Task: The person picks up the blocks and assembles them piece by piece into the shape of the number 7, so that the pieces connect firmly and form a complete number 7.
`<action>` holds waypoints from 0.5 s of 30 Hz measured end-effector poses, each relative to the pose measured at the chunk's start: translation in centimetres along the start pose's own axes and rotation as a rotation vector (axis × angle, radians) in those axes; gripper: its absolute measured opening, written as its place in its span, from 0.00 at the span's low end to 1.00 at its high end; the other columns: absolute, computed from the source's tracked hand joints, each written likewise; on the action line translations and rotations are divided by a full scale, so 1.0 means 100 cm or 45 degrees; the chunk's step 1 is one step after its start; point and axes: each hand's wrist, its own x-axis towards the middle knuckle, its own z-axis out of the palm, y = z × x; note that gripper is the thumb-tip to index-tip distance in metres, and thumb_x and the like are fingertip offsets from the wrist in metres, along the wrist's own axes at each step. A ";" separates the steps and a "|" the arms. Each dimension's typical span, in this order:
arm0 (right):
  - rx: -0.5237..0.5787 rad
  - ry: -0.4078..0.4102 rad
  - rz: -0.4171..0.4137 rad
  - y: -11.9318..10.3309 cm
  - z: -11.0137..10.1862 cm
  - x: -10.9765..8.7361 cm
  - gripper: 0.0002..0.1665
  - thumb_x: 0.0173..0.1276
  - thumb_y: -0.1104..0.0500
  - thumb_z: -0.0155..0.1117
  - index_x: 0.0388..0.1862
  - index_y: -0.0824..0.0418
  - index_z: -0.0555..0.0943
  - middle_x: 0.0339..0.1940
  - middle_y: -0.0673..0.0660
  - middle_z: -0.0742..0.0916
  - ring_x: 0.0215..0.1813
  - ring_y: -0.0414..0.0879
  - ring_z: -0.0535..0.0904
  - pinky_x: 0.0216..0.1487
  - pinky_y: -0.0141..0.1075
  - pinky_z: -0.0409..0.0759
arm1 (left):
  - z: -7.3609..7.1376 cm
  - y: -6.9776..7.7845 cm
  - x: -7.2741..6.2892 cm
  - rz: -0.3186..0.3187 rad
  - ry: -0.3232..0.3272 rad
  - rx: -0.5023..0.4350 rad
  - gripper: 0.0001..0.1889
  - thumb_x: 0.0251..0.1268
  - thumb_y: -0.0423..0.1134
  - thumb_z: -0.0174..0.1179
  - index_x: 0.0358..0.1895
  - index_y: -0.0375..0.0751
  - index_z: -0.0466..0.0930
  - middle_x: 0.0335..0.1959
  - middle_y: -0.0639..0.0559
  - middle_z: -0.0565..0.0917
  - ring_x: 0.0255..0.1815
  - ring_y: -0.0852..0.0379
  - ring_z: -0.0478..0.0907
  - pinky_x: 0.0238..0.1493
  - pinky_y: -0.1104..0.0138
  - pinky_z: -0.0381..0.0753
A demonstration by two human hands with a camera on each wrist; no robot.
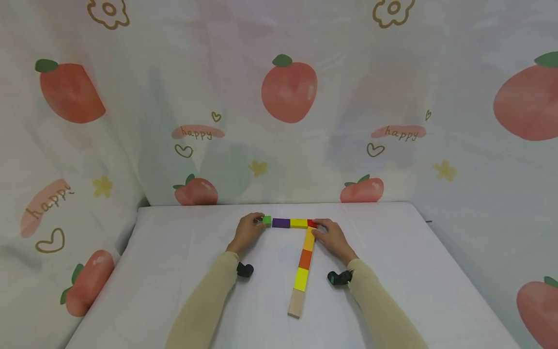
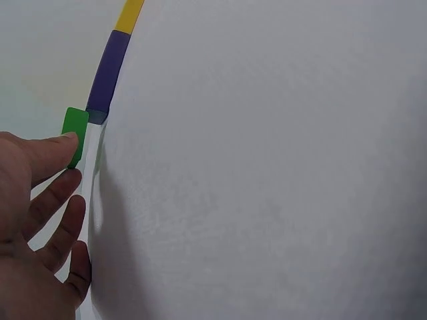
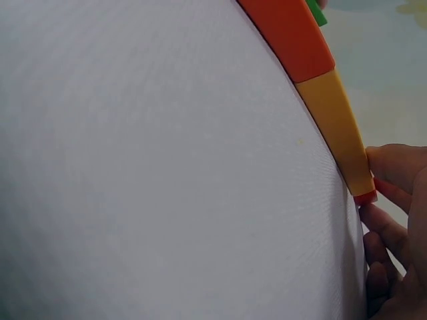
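Note:
My left hand (image 1: 248,234) pinches a small green block (image 1: 267,220) at the left end of a row of blocks. In the left wrist view the thumb lies against the green block (image 2: 75,127), its other fingers loosely bent. A purple block (image 1: 281,223) sits just right of it, a narrow gap between them, followed by a yellow block (image 1: 298,223). At the row's right end, my right hand (image 1: 334,239) holds a red block (image 1: 311,223) with thumb and fingers, partly hiding it. Its thumb also reaches the edge of the amber block (image 1: 309,240) below.
From the corner a slanting line runs toward the front: amber, then an orange block (image 1: 305,260), a bright yellow block (image 1: 301,279) and a plain wood block (image 1: 296,304). All lie on a white-covered table (image 1: 174,271). A fruit-printed curtain (image 1: 244,160) stands behind it.

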 end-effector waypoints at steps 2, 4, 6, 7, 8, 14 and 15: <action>0.000 -0.002 -0.002 0.000 0.001 0.000 0.27 0.71 0.51 0.62 0.68 0.54 0.74 0.70 0.60 0.75 0.74 0.58 0.64 0.75 0.57 0.59 | 0.002 -0.001 0.001 -0.002 0.008 0.015 0.19 0.63 0.35 0.65 0.57 0.38 0.80 0.49 0.43 0.85 0.54 0.46 0.79 0.60 0.53 0.75; -0.001 -0.003 -0.003 0.000 0.001 0.000 0.28 0.71 0.51 0.62 0.68 0.54 0.74 0.70 0.60 0.75 0.74 0.59 0.64 0.75 0.57 0.59 | 0.003 -0.001 0.001 -0.009 0.013 0.029 0.19 0.63 0.35 0.65 0.57 0.39 0.81 0.49 0.44 0.85 0.54 0.47 0.79 0.60 0.53 0.75; -0.003 -0.002 -0.006 -0.001 0.001 0.000 0.28 0.71 0.51 0.62 0.68 0.55 0.74 0.70 0.60 0.75 0.74 0.59 0.65 0.75 0.58 0.59 | 0.003 0.000 0.001 -0.018 0.015 0.037 0.19 0.63 0.35 0.65 0.57 0.40 0.81 0.49 0.44 0.85 0.53 0.47 0.79 0.60 0.52 0.73; -0.002 -0.002 0.001 -0.001 0.000 -0.001 0.28 0.71 0.51 0.61 0.68 0.54 0.74 0.70 0.60 0.75 0.74 0.59 0.64 0.75 0.58 0.59 | 0.003 0.000 0.001 -0.020 0.015 0.043 0.19 0.63 0.36 0.65 0.57 0.40 0.81 0.49 0.44 0.85 0.53 0.47 0.79 0.60 0.52 0.73; -0.002 -0.003 0.007 -0.001 0.000 -0.001 0.28 0.71 0.51 0.61 0.68 0.54 0.74 0.70 0.60 0.75 0.74 0.59 0.64 0.75 0.58 0.58 | 0.003 0.000 0.001 -0.023 0.016 0.043 0.19 0.63 0.36 0.65 0.57 0.40 0.81 0.49 0.44 0.85 0.53 0.46 0.79 0.61 0.51 0.72; -0.014 -0.011 0.033 -0.002 0.000 -0.001 0.28 0.72 0.50 0.60 0.69 0.53 0.73 0.71 0.60 0.74 0.74 0.60 0.63 0.75 0.59 0.57 | 0.005 0.001 0.003 -0.041 -0.004 0.077 0.19 0.64 0.36 0.64 0.58 0.40 0.81 0.51 0.44 0.85 0.57 0.44 0.78 0.65 0.47 0.68; -0.019 -0.013 0.035 -0.001 0.000 -0.001 0.28 0.72 0.50 0.60 0.69 0.53 0.73 0.71 0.60 0.74 0.74 0.60 0.63 0.75 0.59 0.58 | 0.005 0.001 0.003 -0.046 -0.010 0.091 0.19 0.64 0.37 0.64 0.59 0.40 0.80 0.51 0.44 0.85 0.58 0.44 0.78 0.65 0.47 0.67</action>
